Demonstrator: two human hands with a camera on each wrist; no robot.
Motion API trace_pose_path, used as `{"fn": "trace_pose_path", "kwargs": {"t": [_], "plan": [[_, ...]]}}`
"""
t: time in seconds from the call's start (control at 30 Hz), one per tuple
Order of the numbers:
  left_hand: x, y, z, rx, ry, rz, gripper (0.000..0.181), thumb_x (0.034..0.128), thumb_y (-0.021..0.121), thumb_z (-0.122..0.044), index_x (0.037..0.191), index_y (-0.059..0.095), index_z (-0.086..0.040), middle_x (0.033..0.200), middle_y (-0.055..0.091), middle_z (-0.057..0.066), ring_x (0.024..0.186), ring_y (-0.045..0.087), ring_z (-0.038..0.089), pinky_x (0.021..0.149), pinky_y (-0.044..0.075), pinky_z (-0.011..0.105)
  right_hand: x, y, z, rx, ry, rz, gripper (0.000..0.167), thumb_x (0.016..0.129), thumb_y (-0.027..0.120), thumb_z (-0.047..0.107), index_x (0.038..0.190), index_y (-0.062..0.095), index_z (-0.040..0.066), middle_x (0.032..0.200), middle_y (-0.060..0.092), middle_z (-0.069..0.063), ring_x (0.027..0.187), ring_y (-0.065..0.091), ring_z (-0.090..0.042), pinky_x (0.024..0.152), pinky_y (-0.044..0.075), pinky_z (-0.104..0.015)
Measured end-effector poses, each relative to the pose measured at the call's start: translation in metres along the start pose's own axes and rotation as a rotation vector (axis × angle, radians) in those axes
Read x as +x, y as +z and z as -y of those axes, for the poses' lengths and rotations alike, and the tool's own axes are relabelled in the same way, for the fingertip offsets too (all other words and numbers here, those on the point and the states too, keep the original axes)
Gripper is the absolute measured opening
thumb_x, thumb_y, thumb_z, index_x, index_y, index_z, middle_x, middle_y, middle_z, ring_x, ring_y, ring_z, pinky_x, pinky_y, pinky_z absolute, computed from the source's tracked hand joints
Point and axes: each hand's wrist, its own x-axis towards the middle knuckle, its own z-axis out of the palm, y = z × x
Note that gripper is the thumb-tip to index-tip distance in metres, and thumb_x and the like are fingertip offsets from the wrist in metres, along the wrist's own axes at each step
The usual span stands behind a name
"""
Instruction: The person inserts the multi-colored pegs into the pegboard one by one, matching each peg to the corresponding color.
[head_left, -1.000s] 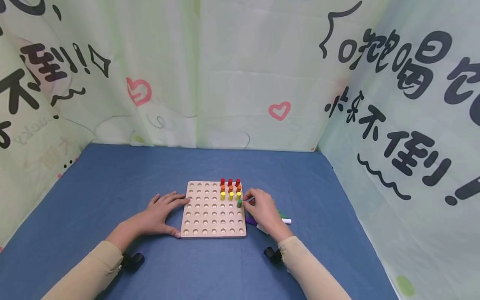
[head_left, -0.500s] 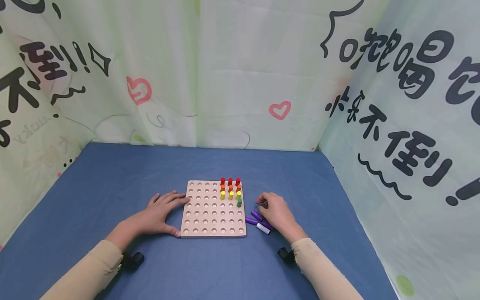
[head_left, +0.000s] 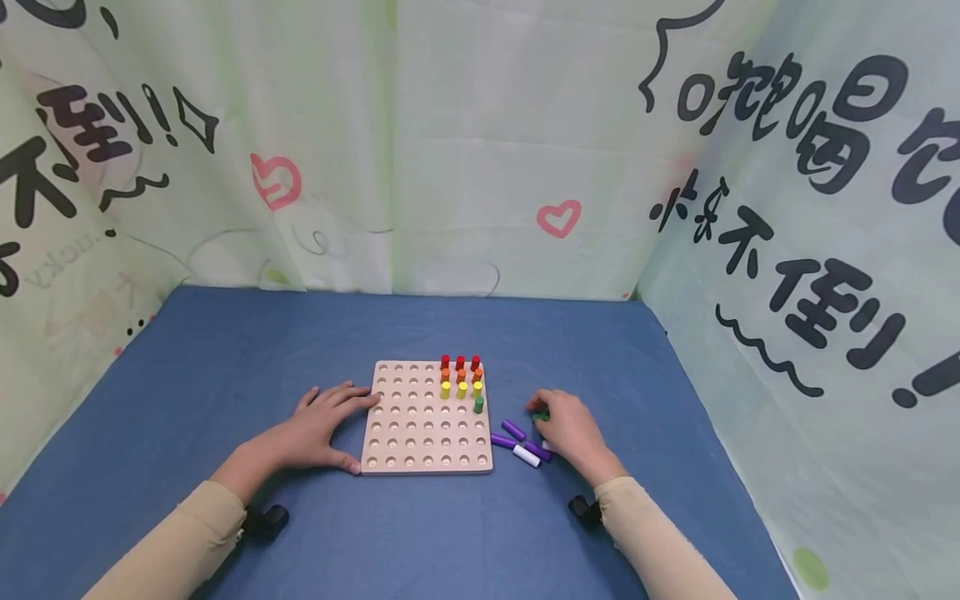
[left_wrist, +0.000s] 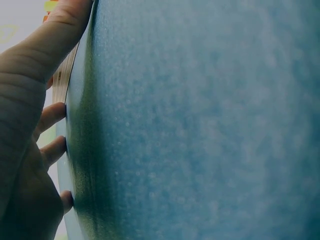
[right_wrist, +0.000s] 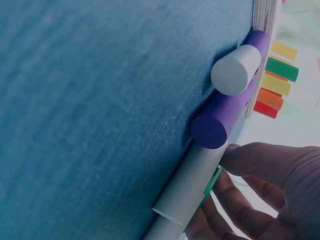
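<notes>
A pale wooden pegboard (head_left: 426, 429) lies on the table with rows of round holes. Red pegs (head_left: 461, 363), orange pegs (head_left: 461, 377) and yellow pegs (head_left: 462, 390) stand upright toward its back right, and one green peg (head_left: 478, 405) stands in front of them. My left hand (head_left: 324, 425) touches the board's left side with spread fingers, thumb at the near corner. Right of the board, my right hand (head_left: 570, 429) has thumb and fingers curled round another green peg (right_wrist: 212, 186), partly hidden behind a white peg (right_wrist: 187, 187) in the right wrist view.
Loose purple pegs (head_left: 514, 429) and a white peg (head_left: 527, 456) lie on the blue table (head_left: 300, 333) between the board and my right hand. Printed curtains (head_left: 465, 167) stand behind and at both sides.
My right hand has moved from the front green peg on the board to the loose pegs at the right, uncovering the purple ones. The left hand stays put.
</notes>
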Motion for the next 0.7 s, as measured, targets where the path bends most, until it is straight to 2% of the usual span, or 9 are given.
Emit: {"fn": "trace_pose_path", "kwargs": {"t": [0.5,0.7], "plan": [[-0.002,-0.001,-0.002,-0.014,-0.002,0.003,0.108,0.0706,0.084,-0.068,0.158,0.043,-0.02,0.163,0.039,0.015,0.154,0.025,0.046,0.114,0.008,0.079,0.004,0.001,0.01,0.009,-0.015,-0.061,0.017,0.095,0.07,0.006,0.11,0.077,0.013,0.104,0.069,-0.006,0.087,0.062,-0.02,0.078,0.055,-0.041],[-0.002,0.0,-0.003,-0.011,0.0,0.0,0.108,0.0709,0.084,-0.067,0.159,0.043,-0.02,0.163,0.038,0.015,0.154,0.024,0.047,0.115,0.007,0.079,0.005,0.003,0.019,0.068,-0.009,-0.098,0.015,0.097,0.07,0.01,0.109,0.078,0.013,0.104,0.069,-0.006,0.085,0.063,-0.018,0.072,0.055,-0.035]]}}
